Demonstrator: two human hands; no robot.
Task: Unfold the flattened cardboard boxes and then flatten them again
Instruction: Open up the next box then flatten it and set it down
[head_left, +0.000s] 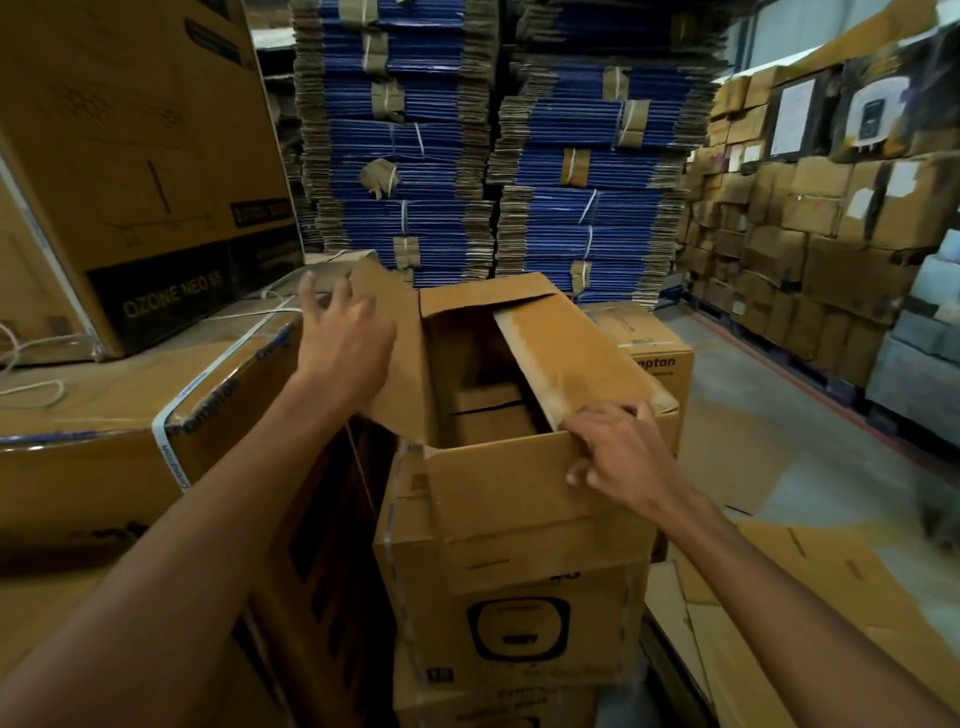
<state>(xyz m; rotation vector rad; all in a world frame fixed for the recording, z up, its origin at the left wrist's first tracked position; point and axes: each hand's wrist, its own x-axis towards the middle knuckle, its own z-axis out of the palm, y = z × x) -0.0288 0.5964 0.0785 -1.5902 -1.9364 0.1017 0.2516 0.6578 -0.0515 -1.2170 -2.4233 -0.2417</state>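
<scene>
**Flat carton stacks** (405, 156): two tall tied piles of blue folded cartons, directly behind the open box.

**Wall of brown boxes** (805, 249): stacked to the right of and behind the open box.

**Large printed box** (130, 156): to the left of the open box, standing on a strapped carton (104, 441).

**Open box** (498, 499): the item in work. It stands upright at centre on top of another box (514, 634), squared out with its top unsealed. The inside shows bottom panels folded in.

**Flat cardboard sheets** (831, 571): on the floor to the right of the open box.

**Progress, as judged:** this box looks fully unfolded. Collapsing it again is not yet begun, and the flaps must be freed first.

**Left flap** (395, 353): raised and leaning outward.

**Right flap** (576, 353): tilted inward over the opening.

**Far flap** (483, 293): folded low across the back edge.

**Left hand** (343, 338): arm stretched forward, with the hand against the outer face of the left flap. The fingers are spread and nearly straight and clasp nothing. Blur hides whether they touch the flap.

**Right hand** (618, 452): arm reaching in from the lower right. The fingers are bent over the near right corner of the open box at the end of the right flap, with the thumb against the near wall, gripping that corner.
</scene>
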